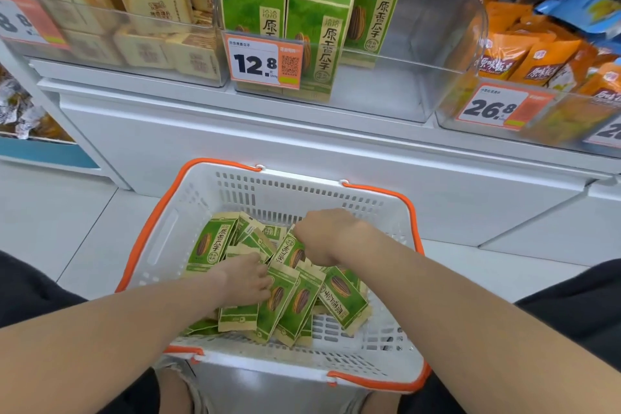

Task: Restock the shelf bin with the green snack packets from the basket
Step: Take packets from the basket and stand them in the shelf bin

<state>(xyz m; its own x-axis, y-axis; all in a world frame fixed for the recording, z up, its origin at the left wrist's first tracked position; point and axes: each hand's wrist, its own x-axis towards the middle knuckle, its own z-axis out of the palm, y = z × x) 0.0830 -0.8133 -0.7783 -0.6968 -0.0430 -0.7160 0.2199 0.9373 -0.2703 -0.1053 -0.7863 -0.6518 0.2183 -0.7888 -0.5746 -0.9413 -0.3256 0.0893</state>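
Green snack packets point(295, 299) lie in a loose heap in the white basket point(302, 198), which stands on the floor in front of the shelf, and both hands are down among them. The right hand point(326, 235) is curled into a fist and pinches the upper edge of one packet near the middle of the pile. The left hand point(247, 279) lies over the tops of the nearer packets with its fingers bent down onto them; I cannot tell whether they have closed on anything. The step in hand looks like the pick-up, gathering packets before a lift. Above, the clear shelf bin point(413, 77) behind the 12.8 price tag point(263, 60) holds a few upright packets point(316, 37) at its left side, while its right side shows bare floor. The next move probably calls for a firm hold on a small stack, a lift clear of the basket's rim, then standing the packets upright, faces forward, beside those already in the bin.
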